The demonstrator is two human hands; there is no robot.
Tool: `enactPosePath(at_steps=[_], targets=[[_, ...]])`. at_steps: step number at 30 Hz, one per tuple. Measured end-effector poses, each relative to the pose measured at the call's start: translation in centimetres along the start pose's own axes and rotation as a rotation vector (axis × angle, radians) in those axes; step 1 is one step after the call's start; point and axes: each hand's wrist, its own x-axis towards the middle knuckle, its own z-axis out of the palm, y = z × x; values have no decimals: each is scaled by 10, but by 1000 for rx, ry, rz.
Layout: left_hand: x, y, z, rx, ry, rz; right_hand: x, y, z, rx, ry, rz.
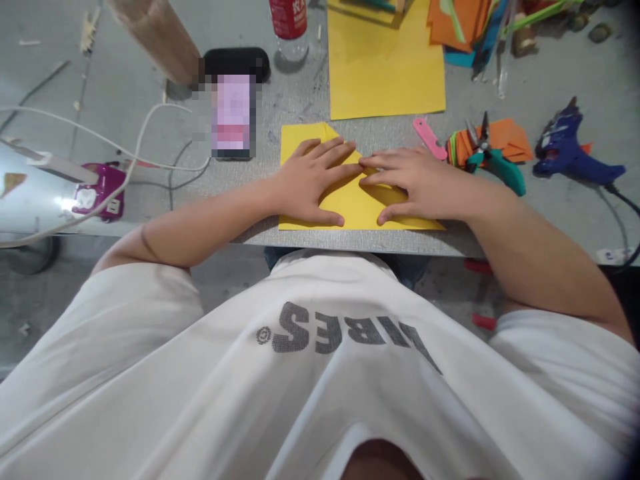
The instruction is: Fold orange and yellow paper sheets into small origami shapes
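A sheet of yellow paper (300, 217) lies on the table near its front edge, its top right corner folded over along a slant. My left hand (316, 177) rests flat on the left half of the sheet with fingers spread. Over the slanted fold lies my right hand (410, 180), fingers apart, its fingertips on the paper. The two hands nearly meet at the index fingers. Parts of the fold are hidden under both hands.
Beyond the sheet lies another yellow sheet (387, 80). Right of my hands are a pink folding knife (429, 139), pliers (493, 157), orange paper pieces (513, 140) and a blue glue gun (575, 147). A phone (233, 113), a bottle (290, 27) and a white cable (145, 137) are to the left.
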Motion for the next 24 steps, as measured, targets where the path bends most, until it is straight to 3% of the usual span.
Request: enactPosePath(at_steps=[9, 24], targets=[[1, -12, 12, 7, 36, 1, -1, 3, 0, 16, -18, 5], [2, -9, 4, 30, -11, -42, -3, 4, -2, 15, -21, -5]])
